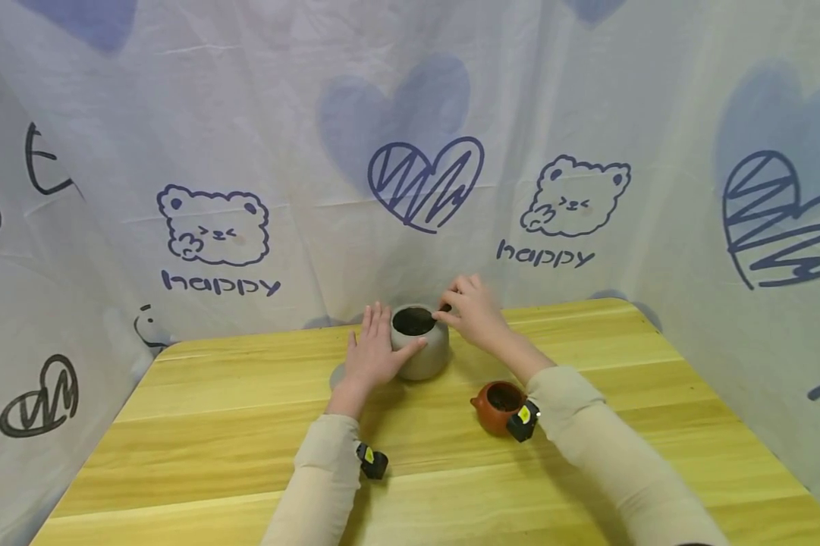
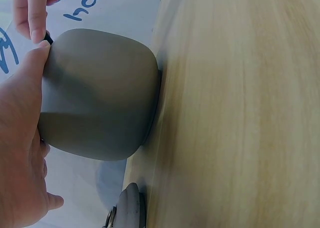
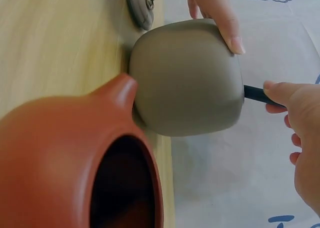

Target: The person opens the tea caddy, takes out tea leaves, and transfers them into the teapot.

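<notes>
Left hand (image 1: 373,355): Fingers nearly straight against the side of the grey jar (image 1: 425,358), thumb pressed near its rim; several fingertips slip out of sight behind the jar in the left wrist view.
Right hand (image 1: 476,315): Thumb and forefinger pinch a dark handle (image 3: 256,94) at the jar's mouth, the other fingers curled.
Handle: Only a short length shows beyond the right hand's fingertips; its far end is hidden within the jar.
Jar: Upright between the two hands, touching the left; its inside is dark, the contents hard to make out.
Teapot (image 1: 493,419): Nearer the person than the right hand, below that wrist, partly covered by a wrist camera (image 1: 523,421); the right wrist view cuts it off at left and bottom, its inside in shadow, its spout (image 3: 120,90) toward the jar.
Lid (image 1: 337,375): Flat on the table (image 1: 246,417) just left of the left hand, partly hidden by it; cut off in the left wrist view, where a metal ring shows.
Edges: The table's far edge runs close beyond both hands, with the printed cloth (image 1: 300,114) directly behind.
Room: Wood stretches widely left of the left hand, past the lid, and right of the right hand.
</notes>
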`<action>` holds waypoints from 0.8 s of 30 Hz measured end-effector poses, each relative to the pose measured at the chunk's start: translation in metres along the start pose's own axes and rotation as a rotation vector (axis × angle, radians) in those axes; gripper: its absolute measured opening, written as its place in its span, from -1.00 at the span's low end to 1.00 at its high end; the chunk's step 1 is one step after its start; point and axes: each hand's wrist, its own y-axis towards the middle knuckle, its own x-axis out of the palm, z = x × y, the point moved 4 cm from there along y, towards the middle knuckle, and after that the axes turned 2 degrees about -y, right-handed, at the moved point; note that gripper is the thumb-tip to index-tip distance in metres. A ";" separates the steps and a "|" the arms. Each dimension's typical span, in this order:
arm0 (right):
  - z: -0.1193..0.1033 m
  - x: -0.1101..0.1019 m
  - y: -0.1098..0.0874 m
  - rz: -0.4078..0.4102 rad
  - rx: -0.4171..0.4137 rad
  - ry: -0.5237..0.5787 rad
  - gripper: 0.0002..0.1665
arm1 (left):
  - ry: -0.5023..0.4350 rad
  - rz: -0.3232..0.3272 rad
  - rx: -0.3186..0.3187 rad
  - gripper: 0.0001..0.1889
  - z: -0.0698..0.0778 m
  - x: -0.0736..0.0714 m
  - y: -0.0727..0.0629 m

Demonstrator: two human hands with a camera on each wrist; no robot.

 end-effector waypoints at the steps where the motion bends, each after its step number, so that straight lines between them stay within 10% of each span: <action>1: -0.001 0.001 0.001 -0.019 0.007 0.000 -0.78 | -0.001 0.002 0.002 0.11 0.000 0.000 0.000; 24: 0.010 0.006 0.001 -0.126 0.223 0.342 -0.73 | 0.001 0.006 0.001 0.11 -0.001 0.002 0.001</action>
